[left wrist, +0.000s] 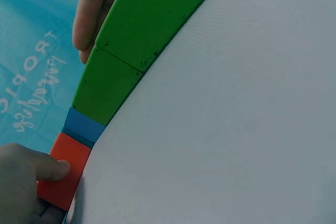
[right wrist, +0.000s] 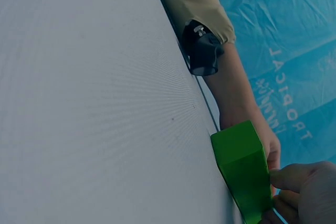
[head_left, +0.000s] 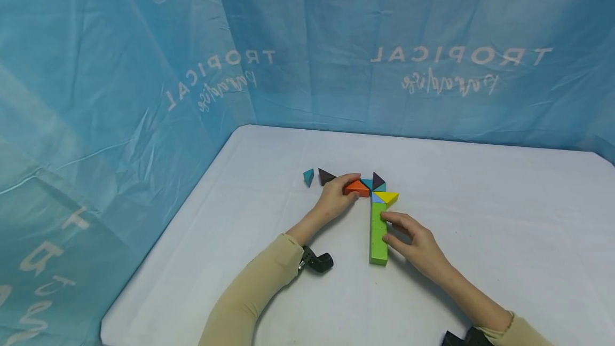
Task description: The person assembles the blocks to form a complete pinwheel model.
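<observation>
My left hand (head_left: 333, 199) grips an orange-red triangular block (head_left: 357, 190) between thumb and fingers at the far end of a block row. In the left wrist view its thumb presses the side of this orange-red block (left wrist: 72, 153). My right hand (head_left: 423, 247) touches the right side of a long row of green blocks (head_left: 378, 236) with thumb and fingertips. Beyond the green row lie a light-blue triangle (head_left: 377, 198), a yellow triangle (head_left: 391, 197), teal triangles (head_left: 380, 187) and a dark triangle (head_left: 377, 180).
Left of the orange-red block are a dark triangle (head_left: 325, 177), partly hidden by the left hand, and a separate teal triangle (head_left: 308, 177). Everything lies on a white-covered table (head_left: 480, 202). Blue printed curtains (head_left: 336, 25) hang behind and at the left.
</observation>
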Available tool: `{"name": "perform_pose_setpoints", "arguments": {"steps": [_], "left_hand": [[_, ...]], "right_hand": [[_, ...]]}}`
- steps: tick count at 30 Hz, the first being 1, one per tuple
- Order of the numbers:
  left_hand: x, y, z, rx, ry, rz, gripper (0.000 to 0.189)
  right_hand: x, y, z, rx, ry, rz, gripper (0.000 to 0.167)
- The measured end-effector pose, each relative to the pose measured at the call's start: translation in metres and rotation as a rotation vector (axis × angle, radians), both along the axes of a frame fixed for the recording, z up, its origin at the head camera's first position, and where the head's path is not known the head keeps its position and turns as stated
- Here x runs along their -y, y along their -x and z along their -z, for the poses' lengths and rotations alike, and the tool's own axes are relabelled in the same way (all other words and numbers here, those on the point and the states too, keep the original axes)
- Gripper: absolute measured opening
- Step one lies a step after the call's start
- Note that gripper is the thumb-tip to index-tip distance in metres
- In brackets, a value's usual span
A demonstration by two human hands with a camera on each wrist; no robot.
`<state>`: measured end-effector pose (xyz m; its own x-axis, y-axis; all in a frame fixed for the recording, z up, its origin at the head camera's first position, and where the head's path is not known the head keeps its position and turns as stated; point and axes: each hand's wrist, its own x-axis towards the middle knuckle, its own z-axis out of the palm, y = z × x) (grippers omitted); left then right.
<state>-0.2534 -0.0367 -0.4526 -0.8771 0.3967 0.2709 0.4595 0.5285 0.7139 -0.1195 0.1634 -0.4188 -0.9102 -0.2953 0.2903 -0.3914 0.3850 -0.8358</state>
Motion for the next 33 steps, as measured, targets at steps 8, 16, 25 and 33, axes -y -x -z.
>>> {"name": "perform_pose_setpoints", "arguments": {"steps": [8, 16, 25, 33], "left_hand": [[-0.002, 0.002, 0.000, 0.002, 0.001, 0.005, 0.047], [-0.004, 0.002, -0.001, 0.014, -0.026, 0.019, 0.047], [0.012, 0.003, -0.024, -0.025, -0.156, 0.036, 0.044], [0.057, 0.008, -0.035, -0.150, -0.266, -0.128, 0.040]], "right_hand": [[0.000, 0.001, 0.001, -0.007, 0.006, -0.001, 0.041], [-0.001, 0.002, 0.003, -0.020, 0.018, -0.013, 0.042], [0.001, 0.001, 0.002, -0.027, 0.030, -0.018, 0.041], [0.000, 0.000, 0.001, -0.034, 0.016, -0.017, 0.041]]}}
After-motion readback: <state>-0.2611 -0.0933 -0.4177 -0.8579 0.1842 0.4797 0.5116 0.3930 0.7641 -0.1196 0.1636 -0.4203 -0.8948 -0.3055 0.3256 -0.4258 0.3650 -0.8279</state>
